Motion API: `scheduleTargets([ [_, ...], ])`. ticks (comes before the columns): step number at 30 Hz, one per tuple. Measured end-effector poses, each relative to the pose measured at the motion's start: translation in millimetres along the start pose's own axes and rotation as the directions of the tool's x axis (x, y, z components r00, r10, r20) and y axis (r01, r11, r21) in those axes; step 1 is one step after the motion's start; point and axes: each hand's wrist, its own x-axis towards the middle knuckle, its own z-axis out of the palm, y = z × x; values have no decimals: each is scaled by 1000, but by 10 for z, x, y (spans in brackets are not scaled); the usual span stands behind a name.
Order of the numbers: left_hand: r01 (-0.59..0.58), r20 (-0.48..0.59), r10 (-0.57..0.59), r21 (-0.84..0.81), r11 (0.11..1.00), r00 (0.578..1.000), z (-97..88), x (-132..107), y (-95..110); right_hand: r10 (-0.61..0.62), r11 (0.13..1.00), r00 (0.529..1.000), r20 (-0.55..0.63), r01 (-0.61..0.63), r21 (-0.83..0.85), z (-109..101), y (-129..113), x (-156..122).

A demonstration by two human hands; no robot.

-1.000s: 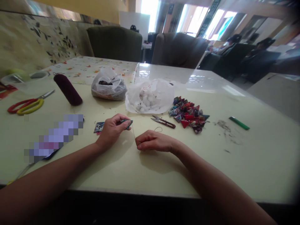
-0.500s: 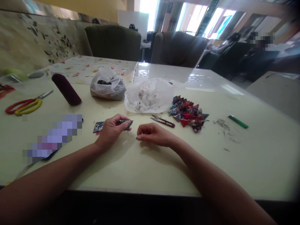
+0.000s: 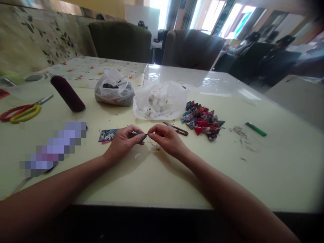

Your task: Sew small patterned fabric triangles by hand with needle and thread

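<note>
Head view: a glossy pale-yellow tabletop (image 3: 240, 182) spreads wide at lower right, to its straight front edge. Upper centre, a white plastic bag (image 3: 174, 101) bears red marks I can't read. Mid-frame, the left hand (image 3: 124, 140) pinches a small dark-teal cloth piece (image 3: 143, 137); the right hand (image 3: 164, 136) presses its fingertips together at its tip. Thin brown thread (image 3: 158, 147) loops below.

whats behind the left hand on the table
A blue-and-white patterned piece shows to the left of the left hand, with a pink strip along its lower edge. The hand covers its right end, so how far it reaches cannot be seen.
</note>
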Motion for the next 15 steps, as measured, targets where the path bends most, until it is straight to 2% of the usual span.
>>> scheduleTargets([
  [8, -39, -9, 40, 99, 994, 999, 22, -14, 33, -43, 996, 999, -17, 42, -77, 26, 13, -10],
  [15, -117, -37, 129, 236, 965, 991, 35, -32, 3, 66, 998, 997, -37, -67, -19, 105, 16, -25],
])
